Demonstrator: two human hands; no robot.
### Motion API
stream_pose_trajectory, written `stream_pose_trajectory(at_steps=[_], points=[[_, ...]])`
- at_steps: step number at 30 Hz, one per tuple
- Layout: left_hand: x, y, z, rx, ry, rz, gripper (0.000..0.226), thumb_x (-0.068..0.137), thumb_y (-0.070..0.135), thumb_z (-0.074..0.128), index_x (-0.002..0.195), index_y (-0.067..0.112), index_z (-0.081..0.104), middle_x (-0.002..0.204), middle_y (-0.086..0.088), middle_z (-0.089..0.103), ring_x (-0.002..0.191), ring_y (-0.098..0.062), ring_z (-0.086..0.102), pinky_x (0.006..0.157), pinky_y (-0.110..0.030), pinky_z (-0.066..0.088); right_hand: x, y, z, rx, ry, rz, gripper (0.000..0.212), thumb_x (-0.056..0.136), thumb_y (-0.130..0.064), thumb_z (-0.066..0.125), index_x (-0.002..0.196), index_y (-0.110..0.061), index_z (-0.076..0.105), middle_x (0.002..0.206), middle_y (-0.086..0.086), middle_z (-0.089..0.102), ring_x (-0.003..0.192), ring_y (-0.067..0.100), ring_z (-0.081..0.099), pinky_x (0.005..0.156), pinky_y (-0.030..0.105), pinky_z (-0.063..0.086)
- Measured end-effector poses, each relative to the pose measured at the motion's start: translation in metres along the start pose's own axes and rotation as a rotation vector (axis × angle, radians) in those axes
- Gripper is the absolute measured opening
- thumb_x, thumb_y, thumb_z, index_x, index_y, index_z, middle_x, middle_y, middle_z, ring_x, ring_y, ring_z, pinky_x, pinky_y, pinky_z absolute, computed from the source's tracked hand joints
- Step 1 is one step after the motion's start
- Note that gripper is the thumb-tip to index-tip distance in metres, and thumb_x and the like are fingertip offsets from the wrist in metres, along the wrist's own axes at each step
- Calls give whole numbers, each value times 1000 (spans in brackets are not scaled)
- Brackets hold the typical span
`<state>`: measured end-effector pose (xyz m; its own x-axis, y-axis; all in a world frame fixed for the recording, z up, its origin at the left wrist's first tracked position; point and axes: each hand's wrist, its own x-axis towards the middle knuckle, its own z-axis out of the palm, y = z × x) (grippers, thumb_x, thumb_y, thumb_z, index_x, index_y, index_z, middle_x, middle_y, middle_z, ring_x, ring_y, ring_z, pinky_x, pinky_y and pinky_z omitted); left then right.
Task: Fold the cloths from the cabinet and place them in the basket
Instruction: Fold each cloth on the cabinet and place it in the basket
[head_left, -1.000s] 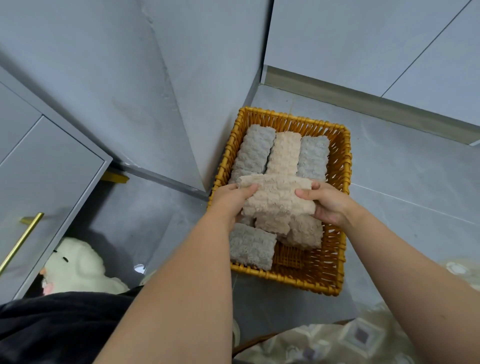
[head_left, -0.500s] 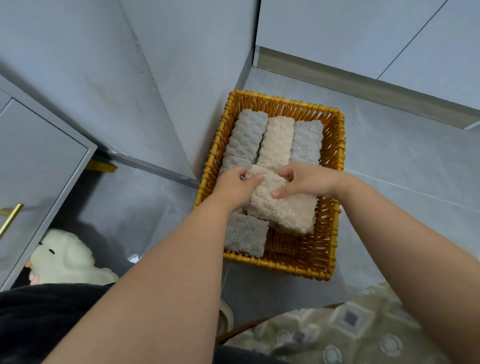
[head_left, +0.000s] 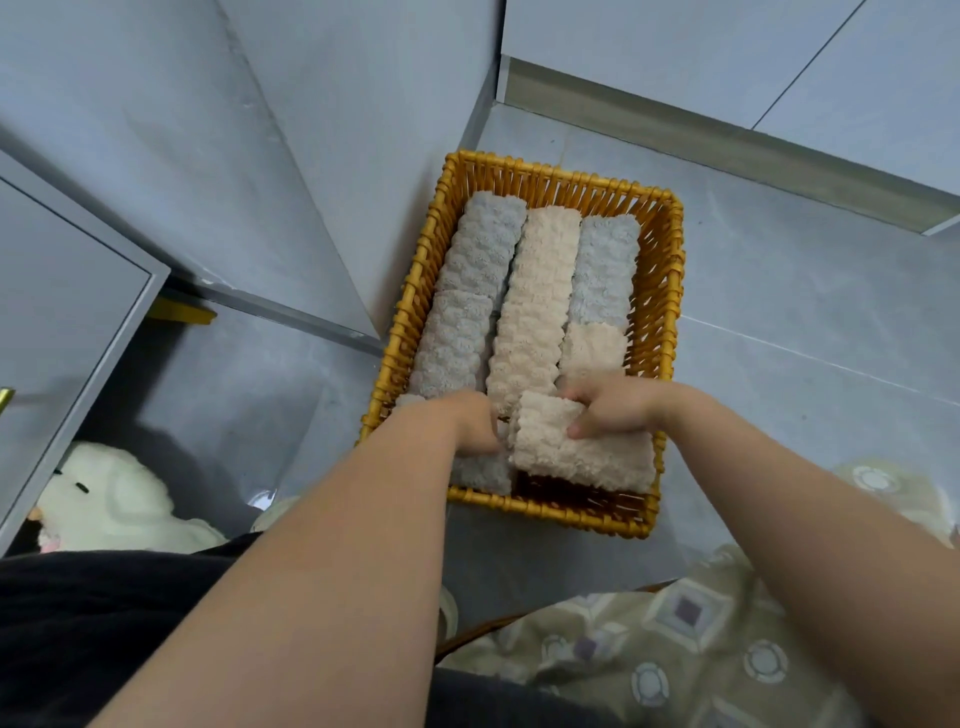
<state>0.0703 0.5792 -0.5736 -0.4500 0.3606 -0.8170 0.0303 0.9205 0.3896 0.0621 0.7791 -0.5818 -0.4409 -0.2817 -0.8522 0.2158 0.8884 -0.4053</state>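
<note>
Wedging the folded beige cloth (head_left: 576, 460) into the near right corner of the basket (head_left: 670, 291), gripping its far edge with right hand (head_left: 615, 408) fingers curled round it. Pressing the left hand (head_left: 467, 423) down against the grey cloth (head_left: 480, 475), with fingers out of sight, so not calling their grip. Probably worth easing it down flat, keeping folds tight.

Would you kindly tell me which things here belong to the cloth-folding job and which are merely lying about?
Job: wicker basket; folded beige cloth gripped by the right hand; left hand beside it; grey cloths and long beige cloth already stowed.
Lying about: white plush toy; patterned fabric.
</note>
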Motion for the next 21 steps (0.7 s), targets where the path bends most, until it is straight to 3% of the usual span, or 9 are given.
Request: stream_pose_trajectory(at_steps=[6,11,14,18,21], points=[[5,-2,6,193,-35,17,29,95,16,49,121,10,61,124,-10,59,111,-26,56,95,-37,48,9,-1,32,-124,92,-2,33,92,-10,52,123,-17,57,122,2,57,114,22,52,95,33,43],[6,-1,10,313,-44,-20,36,94,11,45,131,15,48,133,-10,50,116,-28,50,97,-38,46,10,-3,46,-507,84,23,42,90,-2,42,129,-13,49,122,9,57,109,27,56,88,35,50],[2,1,10,338,-48,-30,41,95,8,43,135,15,42,135,-11,47,117,-28,49,97,-38,46,13,3,63,-741,120,-4,40,91,-5,39,129,-14,48,113,11,61,102,30,58,83,39,53],[-2,3,10,373,-40,-16,41,92,4,43,132,12,40,131,-12,49,114,-28,50,93,-38,47,14,6,60,-751,172,-56,26,94,-8,41,117,-12,53,107,10,63,98,28,61,79,38,53],[-4,2,11,397,7,-7,37,93,7,45,130,10,39,130,-12,49,115,-29,50,91,-37,44,4,0,52,-870,331,-200,17,93,-14,47,108,-12,56,103,7,60,94,25,58,74,36,51]])
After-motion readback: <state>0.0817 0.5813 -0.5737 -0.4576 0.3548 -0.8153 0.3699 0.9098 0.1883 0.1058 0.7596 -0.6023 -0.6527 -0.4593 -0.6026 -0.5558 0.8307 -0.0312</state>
